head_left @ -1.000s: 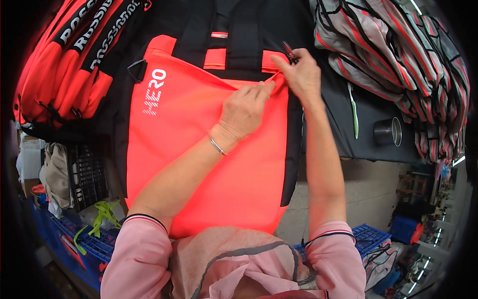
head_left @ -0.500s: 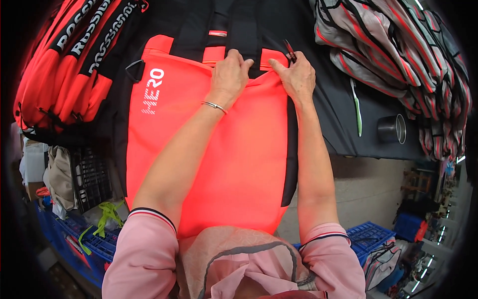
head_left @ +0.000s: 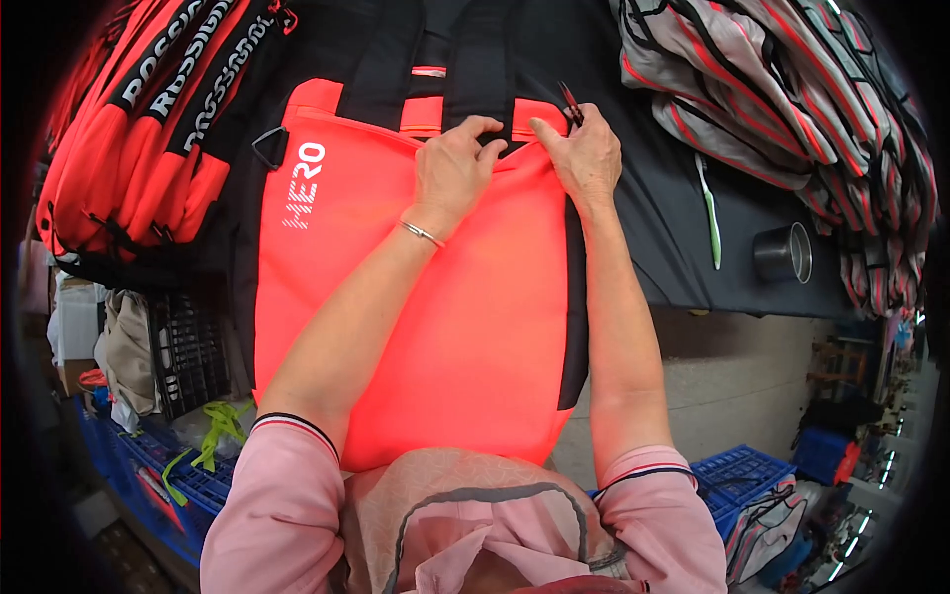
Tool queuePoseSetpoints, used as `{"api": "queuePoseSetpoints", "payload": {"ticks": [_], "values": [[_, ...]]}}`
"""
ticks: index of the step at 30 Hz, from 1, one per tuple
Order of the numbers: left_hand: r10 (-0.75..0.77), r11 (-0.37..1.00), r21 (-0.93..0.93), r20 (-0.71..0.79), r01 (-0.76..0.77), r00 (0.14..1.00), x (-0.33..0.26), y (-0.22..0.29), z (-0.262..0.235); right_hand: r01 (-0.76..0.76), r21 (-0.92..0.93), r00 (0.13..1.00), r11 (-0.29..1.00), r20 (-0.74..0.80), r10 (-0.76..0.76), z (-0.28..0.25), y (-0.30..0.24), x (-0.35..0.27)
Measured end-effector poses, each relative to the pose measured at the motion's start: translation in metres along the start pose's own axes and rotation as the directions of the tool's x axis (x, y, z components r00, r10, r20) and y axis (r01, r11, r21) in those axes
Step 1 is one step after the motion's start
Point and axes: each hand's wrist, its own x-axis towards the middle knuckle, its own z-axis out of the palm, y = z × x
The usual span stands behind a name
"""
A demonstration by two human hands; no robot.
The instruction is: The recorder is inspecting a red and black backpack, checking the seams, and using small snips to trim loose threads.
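Your right hand (head_left: 586,156) grasps a dark, pointed tool (head_left: 570,101), its thumb on the far right edge of the orange-red bag (head_left: 465,327). Your left hand (head_left: 455,166) rests at the bag's far edge, thumb and forefinger parted; whether its other fingers pinch cloth cannot be told.

Caution: the exposed tip could snag or pierce the fabric if your right wrist turns inward. The bag's near end reaches past the edge of the black-covered table (head_left: 673,252); unbalanced pulling could shift it.

Materials: the bag's panel is smooth, matte and broad, with black webbing-like straps (head_left: 480,74) beyond. To the right lie a slim toothbrush (head_left: 712,226) and a cylindrical metal cup (head_left: 768,257).
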Motion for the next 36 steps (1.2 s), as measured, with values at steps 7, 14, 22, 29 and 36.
{"api": "queuePoseSetpoints", "payload": {"ticks": [7, 14, 22, 29, 36], "values": [[-0.144, 0.963, 0.243, 0.089, 0.119, 0.986, 0.018, 0.009, 0.006, 0.010, -0.030, 1.000, 0.999, -0.004, -0.010, 0.003, -0.003, 0.000], [0.356, 0.715, 0.593, 0.146, -0.369, 0.923, -0.011, -0.018, -0.051, 0.045, 0.020, 0.997, 0.999, -0.059, -0.044, 0.003, 0.007, -0.003], [0.426, 0.746, 0.458, 0.230, -0.483, 0.875, -0.045, -0.030, -0.083, 0.033, -0.009, 0.999, 0.999, 0.020, -0.033, -0.003, -0.002, -0.007], [-0.030, 0.912, 0.409, 0.043, 0.009, 0.999, -0.019, -0.029, -0.075, 0.036, -0.047, 0.999, 0.998, -0.010, -0.036, -0.002, -0.002, -0.007], [0.209, 0.876, 0.436, 0.043, -0.206, 0.977, -0.022, -0.042, -0.084, 0.060, -0.018, 0.997, 0.998, -0.041, -0.061, 0.002, -0.002, -0.009]]}}
